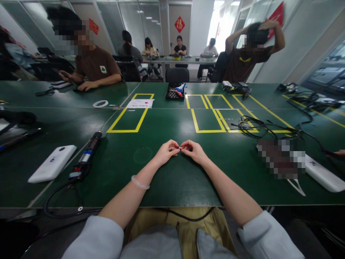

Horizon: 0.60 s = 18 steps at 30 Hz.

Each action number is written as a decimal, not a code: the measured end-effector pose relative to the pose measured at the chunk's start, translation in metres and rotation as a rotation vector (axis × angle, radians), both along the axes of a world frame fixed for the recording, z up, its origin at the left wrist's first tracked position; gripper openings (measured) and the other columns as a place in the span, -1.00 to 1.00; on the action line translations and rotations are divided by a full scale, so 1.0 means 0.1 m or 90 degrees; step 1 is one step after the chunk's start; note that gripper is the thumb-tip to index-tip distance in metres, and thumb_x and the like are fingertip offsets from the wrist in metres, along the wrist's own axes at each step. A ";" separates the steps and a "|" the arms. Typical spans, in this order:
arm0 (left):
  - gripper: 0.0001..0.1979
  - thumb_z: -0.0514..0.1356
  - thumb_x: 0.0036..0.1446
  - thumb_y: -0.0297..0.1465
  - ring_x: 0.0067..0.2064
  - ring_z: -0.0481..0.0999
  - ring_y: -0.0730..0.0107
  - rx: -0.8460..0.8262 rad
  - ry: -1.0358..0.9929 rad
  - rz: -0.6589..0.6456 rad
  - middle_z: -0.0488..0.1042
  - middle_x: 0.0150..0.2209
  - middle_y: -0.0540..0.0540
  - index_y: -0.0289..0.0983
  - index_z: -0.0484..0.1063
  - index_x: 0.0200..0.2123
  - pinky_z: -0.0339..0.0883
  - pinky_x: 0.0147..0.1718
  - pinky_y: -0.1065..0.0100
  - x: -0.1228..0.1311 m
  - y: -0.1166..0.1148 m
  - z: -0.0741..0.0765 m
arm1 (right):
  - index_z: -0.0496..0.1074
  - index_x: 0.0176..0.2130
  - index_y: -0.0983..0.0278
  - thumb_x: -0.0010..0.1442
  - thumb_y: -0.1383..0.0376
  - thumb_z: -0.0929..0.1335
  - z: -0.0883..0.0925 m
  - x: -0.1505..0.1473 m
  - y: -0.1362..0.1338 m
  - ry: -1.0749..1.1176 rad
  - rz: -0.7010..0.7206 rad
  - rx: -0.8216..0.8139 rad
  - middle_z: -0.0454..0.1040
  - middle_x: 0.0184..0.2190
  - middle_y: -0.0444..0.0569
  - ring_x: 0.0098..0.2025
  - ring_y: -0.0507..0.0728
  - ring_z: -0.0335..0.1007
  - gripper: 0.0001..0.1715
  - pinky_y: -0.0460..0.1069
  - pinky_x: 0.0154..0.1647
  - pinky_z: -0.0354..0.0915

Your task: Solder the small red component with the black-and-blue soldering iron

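Just above the green table, both hands meet in front of me with their fingertips pinched. Between them is a tiny reddish-orange and silvery part, too small to name. My left hand grips its left side, thumb against fingers, and a pale bracelet circles that wrist. From the other side my right hand pinches the same part, where an orange bit shows at the fingertips. The fingers cover most of it.
A white power bank and a black electric screwdriver lie at left. Yellow tape outlines, a black tray of tools and a paper sheet are farther off. Tangled cables and another white device lie right. People sit beyond.
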State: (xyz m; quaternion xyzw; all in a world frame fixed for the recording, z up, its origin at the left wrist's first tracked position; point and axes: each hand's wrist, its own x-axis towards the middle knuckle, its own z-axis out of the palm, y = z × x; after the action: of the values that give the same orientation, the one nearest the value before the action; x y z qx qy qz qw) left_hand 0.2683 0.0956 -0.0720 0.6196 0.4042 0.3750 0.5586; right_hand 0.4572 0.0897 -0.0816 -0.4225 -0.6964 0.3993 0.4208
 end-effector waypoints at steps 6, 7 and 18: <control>-0.57 0.29 -0.02 -0.27 -0.16 0.49 0.32 0.068 0.151 -0.008 0.45 -0.12 -0.17 -0.27 0.35 -0.06 0.38 -0.10 0.18 -0.24 -0.14 0.23 | 0.43 -0.22 0.31 0.05 0.22 0.40 -0.01 0.01 0.01 -0.009 0.015 -0.030 0.39 -0.51 -0.16 -0.50 -0.01 0.25 -0.72 -0.09 -0.43 0.22; -0.54 0.27 0.00 -0.24 -0.12 0.49 0.29 0.080 0.189 -0.008 0.45 -0.09 -0.18 -0.25 0.34 -0.02 0.37 -0.08 0.16 -0.35 -0.19 0.29 | 0.43 -0.22 0.31 0.05 0.22 0.40 0.00 0.01 0.01 -0.007 0.014 -0.032 0.38 -0.51 -0.16 -0.49 -0.01 0.25 -0.72 -0.09 -0.43 0.22; -0.31 0.12 0.05 -0.06 0.21 0.22 -0.15 0.257 0.873 0.329 0.19 0.23 -0.35 -0.35 0.20 0.16 0.14 0.13 0.00 -2.49 -0.64 0.50 | 0.42 -0.21 0.31 0.06 0.23 0.40 0.02 -0.01 -0.02 -0.014 0.018 -0.043 0.36 -0.50 -0.16 -0.49 -0.01 0.22 -0.71 -0.09 -0.42 0.19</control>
State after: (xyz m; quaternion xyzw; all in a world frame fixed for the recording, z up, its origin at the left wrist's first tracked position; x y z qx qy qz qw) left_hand 0.0193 0.0314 -0.0218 0.6895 0.7169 0.0917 -0.0475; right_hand 0.4563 0.0876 -0.0791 -0.4310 -0.6931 0.4238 0.3927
